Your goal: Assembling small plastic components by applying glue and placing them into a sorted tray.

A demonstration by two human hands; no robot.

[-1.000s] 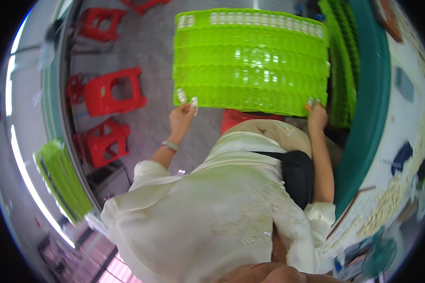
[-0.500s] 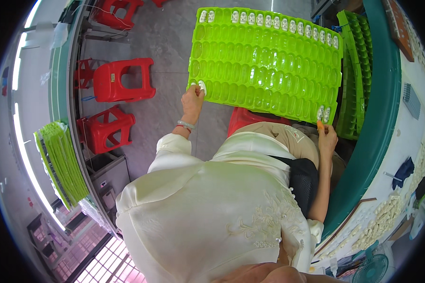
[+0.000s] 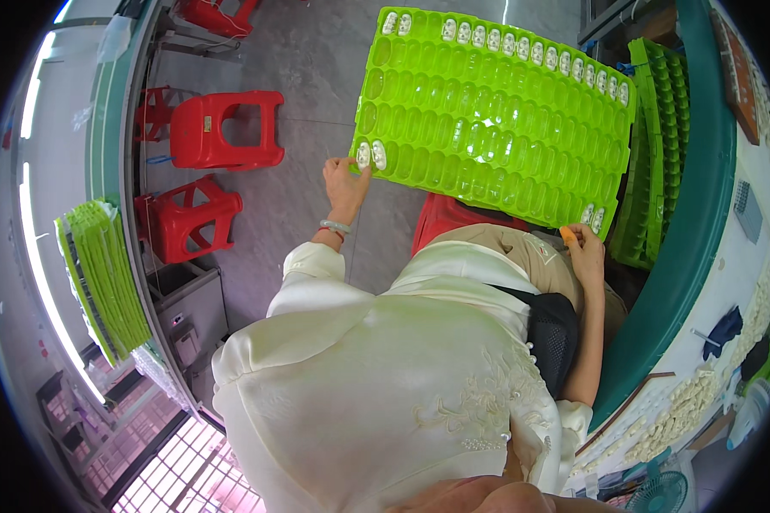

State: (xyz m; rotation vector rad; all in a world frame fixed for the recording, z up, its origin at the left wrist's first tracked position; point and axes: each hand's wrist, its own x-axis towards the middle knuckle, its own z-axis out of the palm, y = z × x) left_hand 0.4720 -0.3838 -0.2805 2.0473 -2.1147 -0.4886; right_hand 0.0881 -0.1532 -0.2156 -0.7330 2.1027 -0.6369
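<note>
So the biggest thing here is the green compartment tray (image 3: 496,120), which we're holding up over the grey floor (image 3: 316,60) in front of us, tilted so its right end sits lower. Most of its pockets look empty, with small white parts (image 3: 522,53) lined along the far edge and a few at the near corners. Next to it on the right there's a stack of green trays (image 3: 659,145) leaning against the teal tabletop (image 3: 701,222). Off to the left, three red stools (image 3: 227,128) sit on the floor and another green tray pile (image 3: 103,274) sits on a shelf. Our left hand (image 3: 346,184) is clamped on the tray's near left corner, thumb on top. Our right hand (image 3: 583,248) grips the near right corner from under it, fingers closed on the edge.
</note>
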